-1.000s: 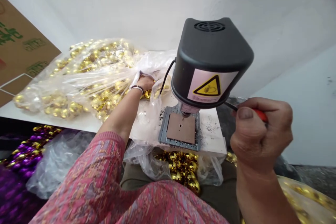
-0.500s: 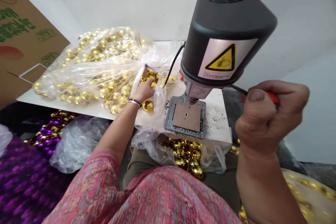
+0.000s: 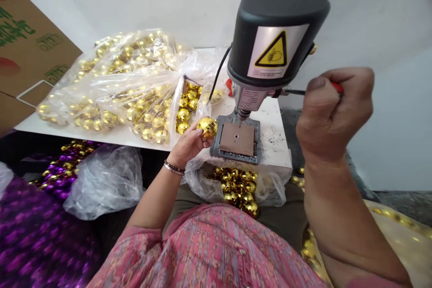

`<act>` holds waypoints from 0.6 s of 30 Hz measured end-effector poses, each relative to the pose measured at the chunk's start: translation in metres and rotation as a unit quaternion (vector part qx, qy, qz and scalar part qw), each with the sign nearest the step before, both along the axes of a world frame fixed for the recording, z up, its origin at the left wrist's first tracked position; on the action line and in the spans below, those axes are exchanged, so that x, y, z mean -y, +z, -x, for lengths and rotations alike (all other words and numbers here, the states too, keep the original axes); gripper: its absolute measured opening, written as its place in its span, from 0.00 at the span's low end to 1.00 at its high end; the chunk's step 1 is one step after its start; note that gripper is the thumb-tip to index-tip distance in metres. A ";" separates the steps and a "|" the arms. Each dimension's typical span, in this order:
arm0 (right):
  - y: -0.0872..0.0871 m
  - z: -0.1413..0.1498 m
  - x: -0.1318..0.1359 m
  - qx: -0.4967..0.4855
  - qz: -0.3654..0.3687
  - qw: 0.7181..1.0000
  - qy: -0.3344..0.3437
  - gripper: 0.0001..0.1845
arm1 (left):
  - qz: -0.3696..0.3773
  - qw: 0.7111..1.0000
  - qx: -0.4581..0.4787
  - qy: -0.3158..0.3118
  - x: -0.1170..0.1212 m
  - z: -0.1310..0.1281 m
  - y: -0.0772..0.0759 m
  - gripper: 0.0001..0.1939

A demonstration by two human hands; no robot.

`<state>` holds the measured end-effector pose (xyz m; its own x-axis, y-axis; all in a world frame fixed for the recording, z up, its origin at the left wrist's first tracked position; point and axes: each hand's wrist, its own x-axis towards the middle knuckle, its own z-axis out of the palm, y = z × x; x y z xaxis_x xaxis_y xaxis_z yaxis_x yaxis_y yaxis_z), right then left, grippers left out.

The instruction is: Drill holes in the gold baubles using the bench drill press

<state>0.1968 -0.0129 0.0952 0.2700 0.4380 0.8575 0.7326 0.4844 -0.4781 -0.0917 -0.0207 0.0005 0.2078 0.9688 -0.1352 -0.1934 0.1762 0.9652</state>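
Between the fingers of my left hand (image 3: 189, 146) is a shiny gold faceted ball (image 3: 207, 128), held at the left edge of the drill press base (image 3: 216, 137). My right hand (image 3: 332, 119) is wrapped round the red-tipped lever handle (image 3: 337, 88) of the black drill press (image 3: 270, 49). A thin drill bit (image 3: 240, 122) points down over a brown square plate (image 3: 236, 139) with a small hole in it. Left of the press, a clear plastic bag (image 3: 128, 85) full of gold balls lies with its mouth open, several balls (image 3: 184, 114) showing there.
Dark shavings are scattered on the white table (image 3: 275, 144). More gold balls (image 3: 236, 184) sit in plastic over my lap. A cardboard box (image 3: 30, 49) stands at the left, above purple balls (image 3: 60, 171) and a crumpled clear bag (image 3: 104, 184). A cable (image 3: 219, 72) runs behind the press.
My left hand has come out of the bag's mouth towards the press with a gold ball. My right hand stays on the lever. The view has shifted slightly.
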 end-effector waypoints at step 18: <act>0.096 0.015 -0.055 -0.152 0.203 0.967 0.025 0.26 | -0.091 0.936 -0.336 -0.056 -0.025 -0.050 -0.013 0.27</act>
